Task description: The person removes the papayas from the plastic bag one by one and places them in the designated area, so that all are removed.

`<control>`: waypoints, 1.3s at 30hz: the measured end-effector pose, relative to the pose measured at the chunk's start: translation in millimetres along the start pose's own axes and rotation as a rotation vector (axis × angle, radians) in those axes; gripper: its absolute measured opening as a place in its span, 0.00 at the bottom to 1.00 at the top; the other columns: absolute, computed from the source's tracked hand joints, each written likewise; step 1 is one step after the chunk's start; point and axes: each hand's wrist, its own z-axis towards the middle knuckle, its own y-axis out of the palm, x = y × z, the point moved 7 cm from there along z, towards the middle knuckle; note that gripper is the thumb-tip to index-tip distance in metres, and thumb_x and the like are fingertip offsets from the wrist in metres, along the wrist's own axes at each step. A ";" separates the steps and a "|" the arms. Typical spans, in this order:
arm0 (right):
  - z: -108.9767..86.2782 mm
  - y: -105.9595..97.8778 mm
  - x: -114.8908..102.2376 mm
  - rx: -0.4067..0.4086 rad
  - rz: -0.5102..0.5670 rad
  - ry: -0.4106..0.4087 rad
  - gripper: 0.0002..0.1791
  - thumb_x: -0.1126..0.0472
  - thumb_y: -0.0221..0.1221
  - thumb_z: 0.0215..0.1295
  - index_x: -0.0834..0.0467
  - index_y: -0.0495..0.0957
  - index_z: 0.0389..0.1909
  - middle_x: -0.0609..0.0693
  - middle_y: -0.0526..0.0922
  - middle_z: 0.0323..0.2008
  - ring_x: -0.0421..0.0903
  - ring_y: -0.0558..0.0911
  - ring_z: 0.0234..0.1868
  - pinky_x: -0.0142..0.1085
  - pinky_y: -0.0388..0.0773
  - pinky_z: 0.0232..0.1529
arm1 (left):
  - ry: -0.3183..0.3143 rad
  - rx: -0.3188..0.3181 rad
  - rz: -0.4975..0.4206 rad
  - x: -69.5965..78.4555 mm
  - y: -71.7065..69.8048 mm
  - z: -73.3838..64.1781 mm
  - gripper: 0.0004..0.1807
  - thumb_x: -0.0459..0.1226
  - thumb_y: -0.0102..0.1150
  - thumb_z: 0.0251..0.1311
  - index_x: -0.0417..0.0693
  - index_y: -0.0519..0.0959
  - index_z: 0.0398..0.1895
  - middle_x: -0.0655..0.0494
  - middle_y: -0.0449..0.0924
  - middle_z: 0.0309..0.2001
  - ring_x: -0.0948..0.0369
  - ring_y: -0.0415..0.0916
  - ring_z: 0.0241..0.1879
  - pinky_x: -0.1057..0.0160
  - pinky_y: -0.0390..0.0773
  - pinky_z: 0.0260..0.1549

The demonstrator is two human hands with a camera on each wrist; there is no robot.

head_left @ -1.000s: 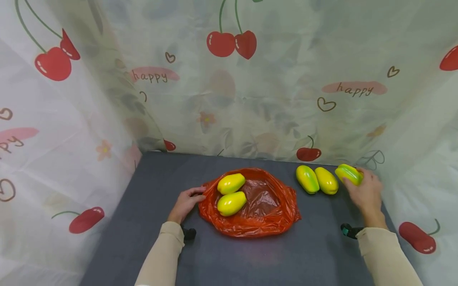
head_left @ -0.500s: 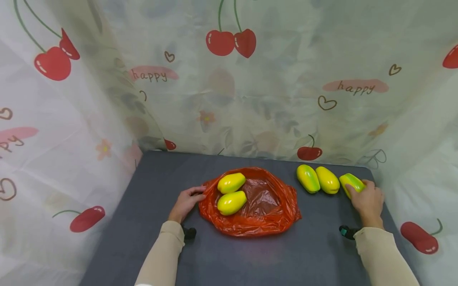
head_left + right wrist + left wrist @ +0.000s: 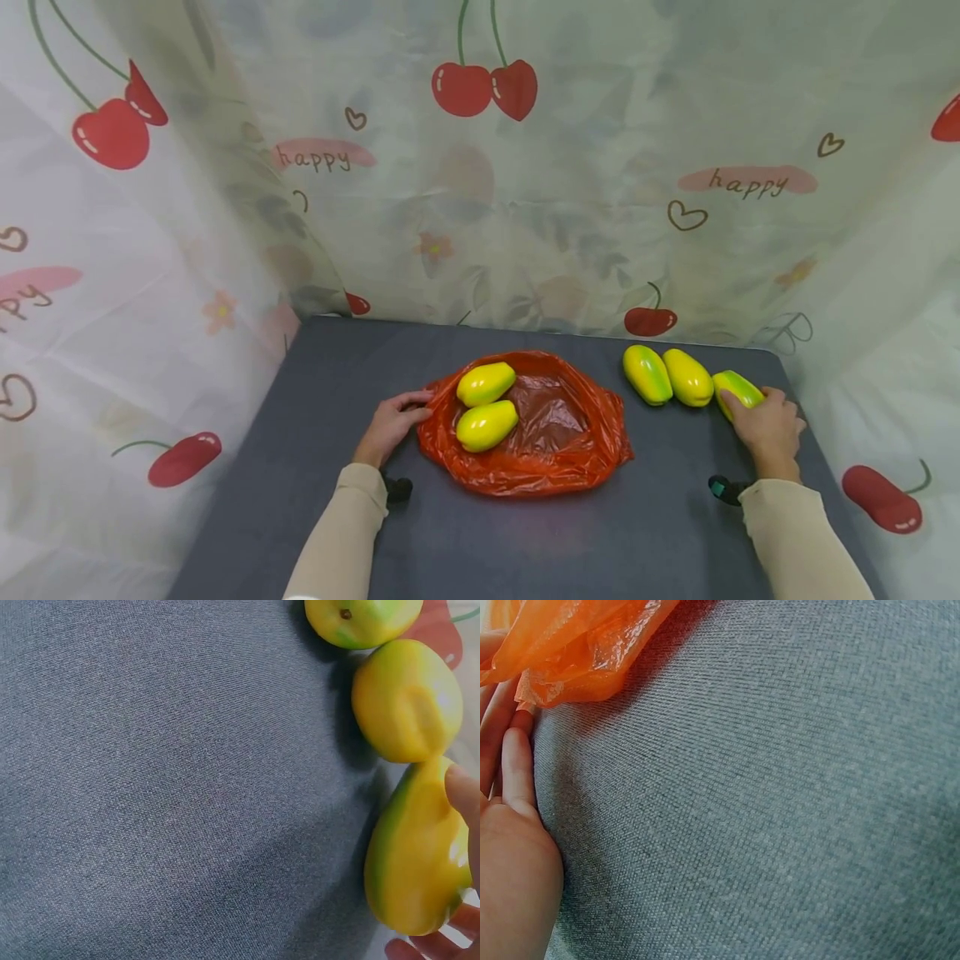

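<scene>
My left hand (image 3: 390, 427) pinches the left rim of a red plastic bag (image 3: 521, 479), which lies spread on the table with its mouth up. In the left wrist view, a fold of the bag (image 3: 585, 656) sits between thumb and fingers. Two yellow papayas, an upper one (image 3: 486, 384) and a lower one (image 3: 487, 426), lie inside at the left. My right hand (image 3: 772, 429) holds a yellow-green papaya (image 3: 737, 389) at the table's far right, thumb on its near side and fingers around its end (image 3: 412, 870). Its underside is hidden.
Two more papayas, a greenish one (image 3: 647, 375) and a yellow one (image 3: 687, 378), stand side by side left of the held one. The grey table (image 3: 540, 550) ends at a cherry-printed curtain (image 3: 480, 208) behind and on both sides.
My right hand has brought its papaya down and toward me, to beside the other two. The left hand and the bag have stayed in place.
</scene>
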 end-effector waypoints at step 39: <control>-43.9 -7.0 -73.3 0.065 -0.217 -0.402 0.63 0.19 0.41 0.64 0.58 0.30 0.82 0.77 0.29 0.77 0.83 0.31 0.75 0.79 0.29 0.70 | 0.007 -0.010 0.013 0.6 -0.8 -2.7 0.18 0.41 0.67 0.65 0.55 0.84 0.57 0.56 0.81 0.64 0.51 0.62 0.77 0.44 0.58 0.78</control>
